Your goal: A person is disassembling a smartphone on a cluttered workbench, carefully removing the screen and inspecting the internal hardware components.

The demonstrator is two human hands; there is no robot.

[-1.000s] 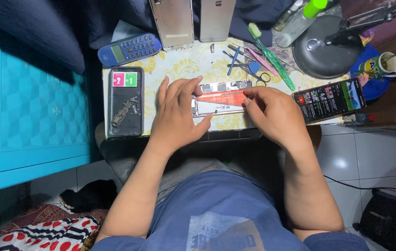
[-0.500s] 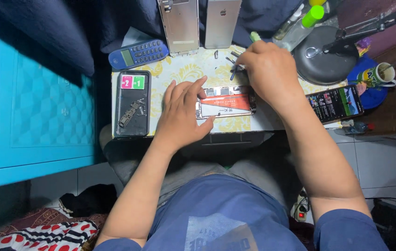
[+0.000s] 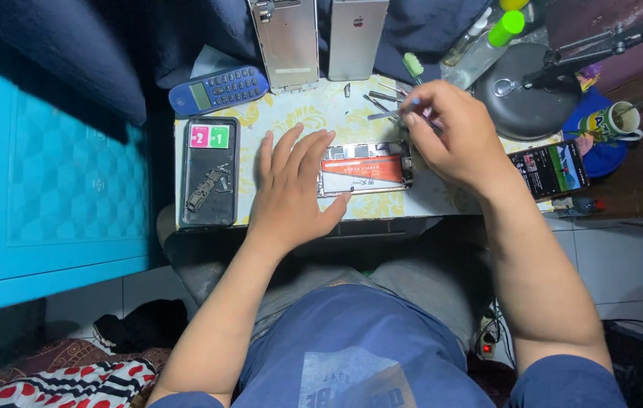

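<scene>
- Left hand lies flat and spread, pinning my opened phone at mid-table.
- Right hand pinches tweezers above it; I judge tool pickup, next needing a steady tip.

I see a lit phone screen at the table's right edge, a small greenish screen on the blue keypad phone (top left), and pink and green square stickers on the dark glass panel.
</scene>
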